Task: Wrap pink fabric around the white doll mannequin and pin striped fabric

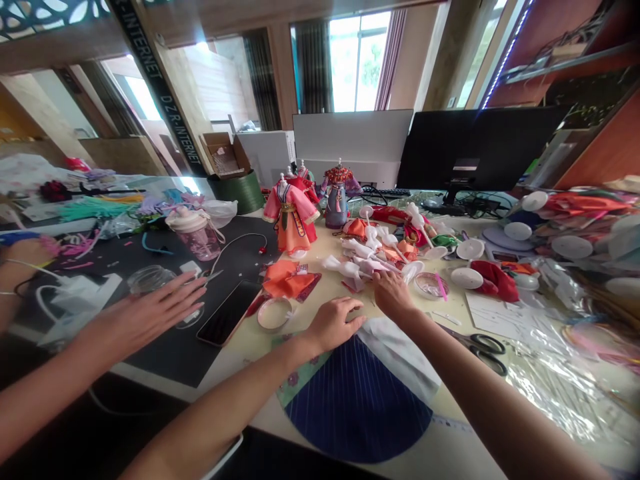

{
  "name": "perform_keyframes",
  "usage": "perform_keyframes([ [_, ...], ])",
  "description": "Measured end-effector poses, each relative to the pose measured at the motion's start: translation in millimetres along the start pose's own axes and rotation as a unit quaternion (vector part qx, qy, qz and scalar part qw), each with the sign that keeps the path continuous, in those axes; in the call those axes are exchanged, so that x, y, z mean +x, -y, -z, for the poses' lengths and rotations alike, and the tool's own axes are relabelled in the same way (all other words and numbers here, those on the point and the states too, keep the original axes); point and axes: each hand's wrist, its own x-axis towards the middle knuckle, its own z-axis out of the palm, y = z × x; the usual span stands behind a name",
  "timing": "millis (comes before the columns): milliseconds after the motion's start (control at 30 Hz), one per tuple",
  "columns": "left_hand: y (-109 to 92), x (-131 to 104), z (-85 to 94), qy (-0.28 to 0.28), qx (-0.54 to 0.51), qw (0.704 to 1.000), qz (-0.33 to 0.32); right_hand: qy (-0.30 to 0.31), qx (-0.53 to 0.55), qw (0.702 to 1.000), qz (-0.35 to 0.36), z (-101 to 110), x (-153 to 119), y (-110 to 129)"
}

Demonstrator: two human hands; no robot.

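Observation:
My left hand (334, 325) hovers over the top of a dark blue striped, fan-shaped cloth (357, 407). Its fingers are slightly curled, the thumb stands apart, and nothing shows between them. Beyond it, my right hand (393, 293) reaches into a pile of white doll body forms (353, 268). Those fingers are drawn together beside the forms, and what they grip is hidden. Pale white fabric (400, 353) lies beside the blue cloth, under my right forearm. A green floral cloth (300, 373) peeks out at the blue cloth's left.
Another person's hand (150, 303) extends from the left above a black mat. A phone (230, 313), a tape roll (274, 313) and orange fabric (287, 280) lie nearby. Black-handled scissors (487, 347) rest right of my forearm. Dressed doll forms (290, 217) stand before the monitors (353, 143).

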Motion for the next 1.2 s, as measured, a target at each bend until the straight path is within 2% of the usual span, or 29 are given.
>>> perform_keyframes([
  [133, 9.6, 5.6, -0.1, -0.01, 0.001, 1.0, 0.006, 0.005, -0.001, 1.0, -0.022, -3.1, 6.4, -6.1],
  [267, 16.1, 17.2, 0.0, -0.03, 0.004, 0.999, 0.024, -0.009, 0.046, 0.998, -0.046, 15.3, 3.4, -15.0],
  [400, 21.0, 35.0, -2.9, -0.092, -0.003, 0.994, 0.057, -0.03, 0.141, 0.988, -0.046, 33.4, -3.2, -23.4],
  [500, 21.5, 47.9, -3.3, -0.15, -0.023, 0.985, 0.087, -0.028, 0.23, 0.972, -0.035, 36.2, -11.1, -27.3],
  [567, 18.3, 53.8, -1.9, -0.166, -0.046, 0.981, 0.084, -0.032, 0.279, 0.959, -0.029, 34.3, -16.8, -28.5],
  [733, -2.4, 58.8, -2.0, -0.137, -0.09, 0.985, 0.05, -0.073, 0.292, 0.953, -0.036, 31.8, -27.5, -24.7],
  [900, -21.4, 61.5, -9.0, -0.118, -0.12, 0.982, 0.088, -0.114, 0.238, 0.963, -0.043, 35.0, -33.4, -14.0],
  [1067, -25.7, 64.5, -12.6, -0.099, -0.177, 0.973, 0.109, -0.147, 0.213, 0.965, -0.044, 36.7, -35.1, -1.2],
  [1200, -27.9, 64.4, -10.1, -0.084, -0.244, 0.958, 0.126, -0.157, 0.232, 0.959, -0.048, 36.7, -34.2, 7.3],
])
